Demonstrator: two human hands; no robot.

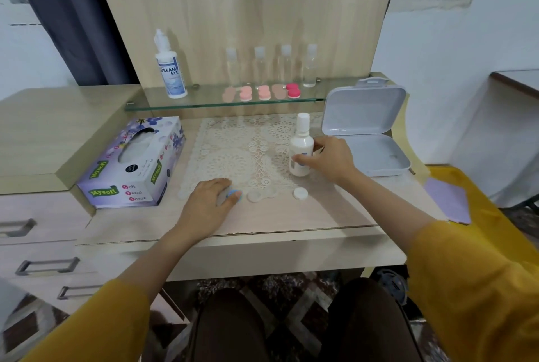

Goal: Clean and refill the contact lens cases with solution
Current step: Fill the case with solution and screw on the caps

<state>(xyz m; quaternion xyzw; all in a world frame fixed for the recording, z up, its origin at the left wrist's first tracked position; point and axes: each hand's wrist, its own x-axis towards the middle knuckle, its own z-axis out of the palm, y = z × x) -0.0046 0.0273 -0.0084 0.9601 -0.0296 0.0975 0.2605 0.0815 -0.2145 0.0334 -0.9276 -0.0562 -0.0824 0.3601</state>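
A small white solution bottle [301, 147] stands upright on the lace mat, and my right hand [331, 159] grips its lower body. My left hand [210, 201] rests on the desk with its fingers curled around a blue cap [233, 194]. Just right of it lies a clear two-well lens case [261, 195] with both wells uncovered. A white cap [300, 193] lies on the desk to the right of the case. Another small clear disc [183, 194] peeks out left of my left hand.
A tissue box [132, 162] stands at the left. An open grey plastic box [369, 131] sits at the right. On the glass shelf [204, 102] stand a large solution bottle [170, 68], several clear bottles [259, 65] and several pink lens cases [262, 92].
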